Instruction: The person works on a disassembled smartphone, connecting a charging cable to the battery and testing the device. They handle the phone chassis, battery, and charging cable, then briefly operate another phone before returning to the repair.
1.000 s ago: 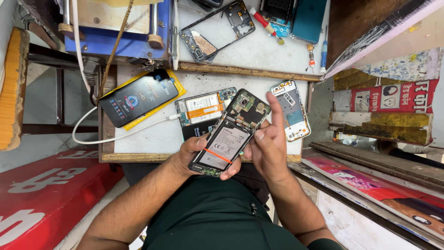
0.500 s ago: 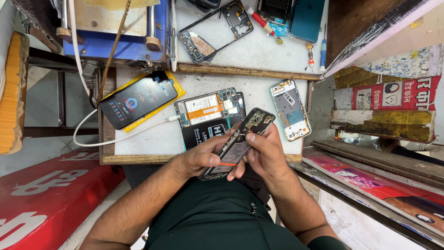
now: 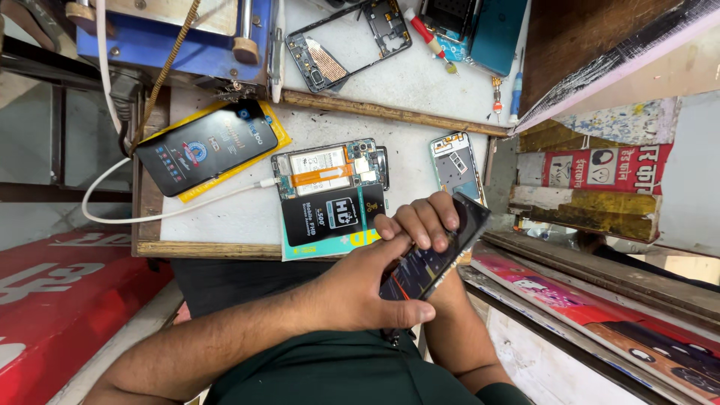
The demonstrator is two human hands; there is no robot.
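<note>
A dark phone body point(image 3: 433, 259) is held edge-on over my lap, gripped by both hands. My left hand point(image 3: 360, 289) wraps its near end, thumb along the lower edge. My right hand point(image 3: 424, 221) curls its fingers over the far side of the phone. On the white bench just beyond lie an opened phone point(image 3: 330, 169) with battery and orange flex cable showing, and a dark packet point(image 3: 334, 217) under it.
A lit phone point(image 3: 206, 146) on a yellow card is plugged into a white cable point(image 3: 112, 214). A pale phone frame point(image 3: 456, 165) lies at right, another frame point(image 3: 349, 41) and screwdrivers point(image 3: 431, 34) farther back. A blue machine point(image 3: 172, 34) stands at back left.
The phone has come down from above the bench toward my lap and turned from open-back-up to nearly edge-on. Both hands moved right and nearer with it.
</note>
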